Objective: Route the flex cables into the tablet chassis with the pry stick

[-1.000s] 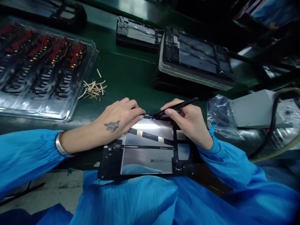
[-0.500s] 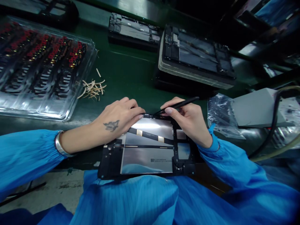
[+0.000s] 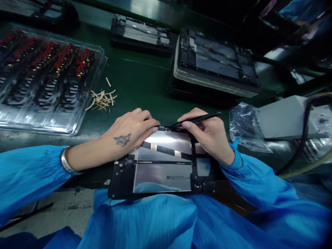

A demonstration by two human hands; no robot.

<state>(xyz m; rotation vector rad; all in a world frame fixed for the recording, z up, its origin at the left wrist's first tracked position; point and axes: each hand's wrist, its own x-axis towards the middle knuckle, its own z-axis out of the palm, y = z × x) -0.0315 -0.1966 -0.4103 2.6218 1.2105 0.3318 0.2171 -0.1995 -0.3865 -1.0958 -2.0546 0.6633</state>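
An opened tablet [image 3: 163, 176] lies in front of me at the bench's near edge, its metal inner face and black ribbon cables showing. My left hand [image 3: 135, 129] grips the tablet's far edge near the middle, thumb and fingers close together; the fingertips are partly hidden. Black tweezers [image 3: 201, 118] are pinched between the thumb and fingers of my right hand [image 3: 207, 133]. Their tip touches or hovers just over the far edge, right of my left fingertips; I cannot tell which. The right hand covers part of the tablet's upper right corner.
A clear plastic tray [image 3: 75, 129] of black parts with red pieces stands at left, beside loose pale strips [image 3: 102, 100]. Behind are a stack of tablet bodies [image 3: 215, 57] and another lower stack [image 3: 141, 33]. A plastic bag [image 3: 245, 126], grey box [image 3: 282, 117] and cable [image 3: 303, 135] lie right.
The tweezers' rear end has dropped lower, so they lie flatter, and my right hand has shifted slightly. My left hand stays on the tablet's edge. The view has moved a little.
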